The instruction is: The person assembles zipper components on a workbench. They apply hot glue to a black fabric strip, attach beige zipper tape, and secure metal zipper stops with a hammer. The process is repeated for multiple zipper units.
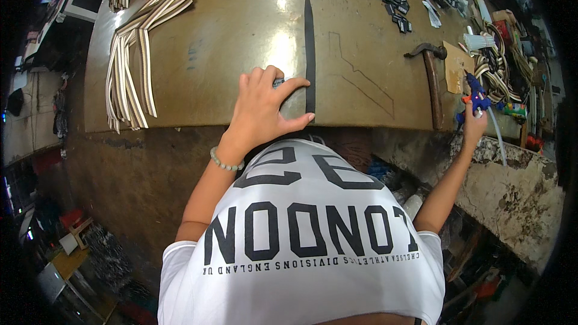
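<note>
Head view: black strap [310,42] touching fingertips [306,120] of spread left hand [257,105]; glue gun [478,92] clasped in right hand [474,123].

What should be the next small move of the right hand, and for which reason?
Probably, the right hand should bring the blue, pistol-shaped glue gun toward the near end of the long, flat black strap. It grips the gun but holds it far to the strap's right, while the left hand has its fingers at the strap's near end, perhaps steadying it.
</note>
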`<act>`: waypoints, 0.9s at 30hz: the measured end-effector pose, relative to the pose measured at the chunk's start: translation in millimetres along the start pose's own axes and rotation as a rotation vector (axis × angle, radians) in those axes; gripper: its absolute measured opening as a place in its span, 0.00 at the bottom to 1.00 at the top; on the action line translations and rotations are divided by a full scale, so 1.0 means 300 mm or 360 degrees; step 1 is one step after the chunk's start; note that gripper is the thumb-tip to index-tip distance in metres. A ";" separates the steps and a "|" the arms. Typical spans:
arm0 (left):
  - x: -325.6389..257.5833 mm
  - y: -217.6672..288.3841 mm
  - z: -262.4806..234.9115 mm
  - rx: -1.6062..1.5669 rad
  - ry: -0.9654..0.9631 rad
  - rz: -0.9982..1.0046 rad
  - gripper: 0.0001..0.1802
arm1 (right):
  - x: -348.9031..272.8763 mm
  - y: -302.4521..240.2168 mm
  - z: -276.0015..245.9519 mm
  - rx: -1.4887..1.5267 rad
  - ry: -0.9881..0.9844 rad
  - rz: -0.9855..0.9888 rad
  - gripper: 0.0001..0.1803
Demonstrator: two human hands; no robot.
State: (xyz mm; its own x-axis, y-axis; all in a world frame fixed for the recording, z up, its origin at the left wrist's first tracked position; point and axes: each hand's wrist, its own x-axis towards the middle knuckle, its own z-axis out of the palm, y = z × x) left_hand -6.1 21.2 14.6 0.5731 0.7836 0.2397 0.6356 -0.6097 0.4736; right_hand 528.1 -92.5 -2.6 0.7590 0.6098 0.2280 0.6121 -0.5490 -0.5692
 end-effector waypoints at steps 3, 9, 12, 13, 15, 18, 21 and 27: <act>-0.001 -0.002 -0.004 -0.0016 -0.0024 -0.0007 0.28 | -0.028 -0.159 -0.052 0.0238 -0.0019 -0.0239 0.17; 0.001 -0.002 -0.008 -0.0076 -0.0031 -0.0031 0.28 | -0.220 -0.596 0.050 0.0881 -0.0890 -0.0815 0.17; 0.000 -0.004 -0.010 -0.0091 -0.0029 -0.0025 0.29 | -0.262 -0.757 0.138 0.0795 -0.1477 -0.0733 0.24; -0.001 -0.005 -0.010 -0.0085 -0.0032 -0.0026 0.29 | -0.272 -0.796 0.163 0.0656 -0.1574 -0.0659 0.22; -0.002 -0.006 -0.010 -0.0077 -0.0040 -0.0029 0.29 | -0.291 -0.848 0.192 0.0604 -0.1526 -0.0650 0.18; -0.003 -0.007 -0.009 -0.0086 -0.0032 -0.0031 0.29 | -0.296 -0.895 0.240 0.0599 -0.1606 -0.0766 0.15; -0.001 -0.007 -0.007 -0.0087 -0.0027 -0.0039 0.30 | -0.286 -0.915 0.271 0.0587 -0.1609 -0.0901 0.15; -0.003 -0.010 -0.005 -0.0075 -0.0019 -0.0044 0.30 | -0.266 -0.931 0.284 0.0466 -0.1665 -0.1091 0.16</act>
State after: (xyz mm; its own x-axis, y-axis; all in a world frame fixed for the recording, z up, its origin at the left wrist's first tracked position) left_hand -9.1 22.5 14.3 0.5620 0.7983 0.2162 0.6261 -0.5815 0.5194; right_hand 277.6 61.0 70.9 -0.3061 0.9458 -0.1082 0.6339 0.1177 -0.7644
